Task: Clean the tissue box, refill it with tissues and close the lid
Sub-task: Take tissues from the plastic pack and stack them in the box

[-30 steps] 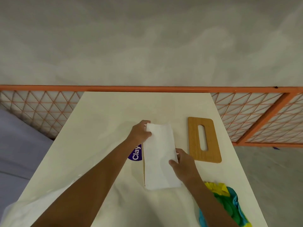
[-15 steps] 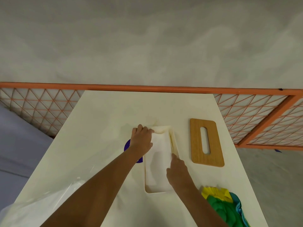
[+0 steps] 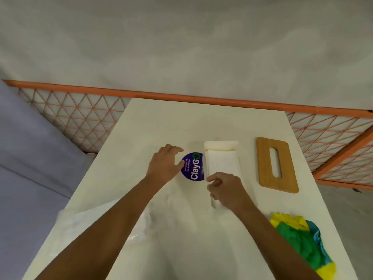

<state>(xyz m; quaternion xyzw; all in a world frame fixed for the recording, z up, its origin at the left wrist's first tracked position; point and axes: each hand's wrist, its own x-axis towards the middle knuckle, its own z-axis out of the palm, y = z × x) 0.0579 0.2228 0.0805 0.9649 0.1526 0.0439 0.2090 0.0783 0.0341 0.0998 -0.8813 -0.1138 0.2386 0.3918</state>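
Hands relaxed: left hand (image 3: 165, 165) by sticker (image 3: 192, 166), right hand (image 3: 227, 189) over tissue box (image 3: 221, 145).

It looks like a canteen: ClayGo sticker (image 3: 193, 166) on cream table (image 3: 201, 122), orange lattice railing (image 3: 76, 118) behind.

A cream tissue box (image 3: 221, 145) stands open on the pale desk (image 3: 201, 122), with white tissues (image 3: 222, 164) lying inside. The right hand (image 3: 227, 189) covers its near end, fingers (image 3: 212, 179) curled at the left rim; whether they grip it cannot be told. The left hand (image 3: 164, 165) spreads relaxed beside a purple ClayGo sticker (image 3: 192, 167). The slotted wooden lid (image 3: 263, 164) lies flat to the right, apart from the box, and a yellow-green-blue cloth (image 3: 298, 239) sits nearer.
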